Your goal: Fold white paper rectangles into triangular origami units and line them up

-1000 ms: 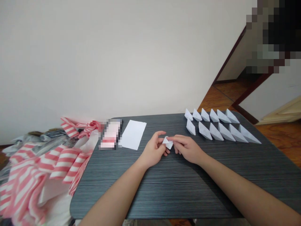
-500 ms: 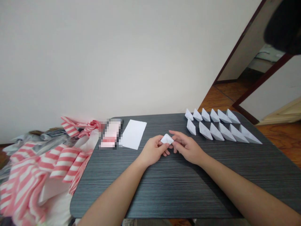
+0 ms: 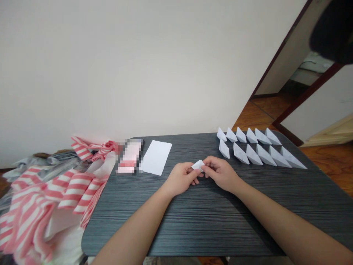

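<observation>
A small piece of folded white paper (image 3: pixel 198 165) is held between both hands above the middle of the dark table. My left hand (image 3: pixel 182 176) pinches its left side, thumb on the near face and fingers behind. On the other side, my right hand (image 3: pixel 220 172) grips the right edge between thumb and curled fingers. The fingertips behind the paper are partly hidden. To the right, several folded white paper boats (image 3: pixel 254 156) stand in two rows, and the right hand is apart from them.
White paper sheets (image 3: pixel 157 157) lie at the back left beside a blurred phone (image 3: pixel 130 156). Red-and-white striped cloth (image 3: pixel 75 187) is heaped left of the dark wood-grain table (image 3: pixel 187 228). A pale wall (image 3: pixel 132 66) rises behind; a doorway (image 3: pixel 292 77) is at right.
My right hand's fingers have closed from a looser, raised pose onto the paper's right edge. The folded paper has tilted, its right side hidden more by the fingers.
</observation>
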The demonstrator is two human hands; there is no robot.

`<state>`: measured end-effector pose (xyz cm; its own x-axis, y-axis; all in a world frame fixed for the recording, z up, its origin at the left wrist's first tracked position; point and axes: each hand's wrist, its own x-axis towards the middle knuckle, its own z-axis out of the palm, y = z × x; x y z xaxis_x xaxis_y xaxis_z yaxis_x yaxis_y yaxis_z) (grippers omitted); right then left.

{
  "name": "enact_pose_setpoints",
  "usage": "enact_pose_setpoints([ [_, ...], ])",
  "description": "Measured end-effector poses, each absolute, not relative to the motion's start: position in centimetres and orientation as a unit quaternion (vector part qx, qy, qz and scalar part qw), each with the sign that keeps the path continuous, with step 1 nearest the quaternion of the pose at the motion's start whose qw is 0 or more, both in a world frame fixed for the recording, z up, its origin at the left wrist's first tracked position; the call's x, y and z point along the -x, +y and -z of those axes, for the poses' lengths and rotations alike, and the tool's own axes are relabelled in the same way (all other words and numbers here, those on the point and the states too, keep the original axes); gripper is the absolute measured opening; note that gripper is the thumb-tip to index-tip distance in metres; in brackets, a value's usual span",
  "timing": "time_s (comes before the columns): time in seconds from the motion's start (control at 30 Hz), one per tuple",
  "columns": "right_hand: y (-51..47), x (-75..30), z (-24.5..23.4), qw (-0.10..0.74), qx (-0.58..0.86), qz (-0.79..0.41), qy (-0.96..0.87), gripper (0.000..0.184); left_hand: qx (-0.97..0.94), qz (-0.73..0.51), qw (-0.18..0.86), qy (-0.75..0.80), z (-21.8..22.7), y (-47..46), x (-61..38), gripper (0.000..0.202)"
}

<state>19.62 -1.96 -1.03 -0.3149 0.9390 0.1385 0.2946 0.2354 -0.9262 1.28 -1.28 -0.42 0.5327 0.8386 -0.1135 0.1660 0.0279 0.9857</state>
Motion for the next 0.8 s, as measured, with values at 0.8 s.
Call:
enact_pose_setpoints([
  [0.8,-2.18,-19.56,0.86,0.354,0.434,-0.454,-0.693,0.012,-0.700,-0.245,0.546,0.389,0.01,-1.74,-1.36,0.030],
])
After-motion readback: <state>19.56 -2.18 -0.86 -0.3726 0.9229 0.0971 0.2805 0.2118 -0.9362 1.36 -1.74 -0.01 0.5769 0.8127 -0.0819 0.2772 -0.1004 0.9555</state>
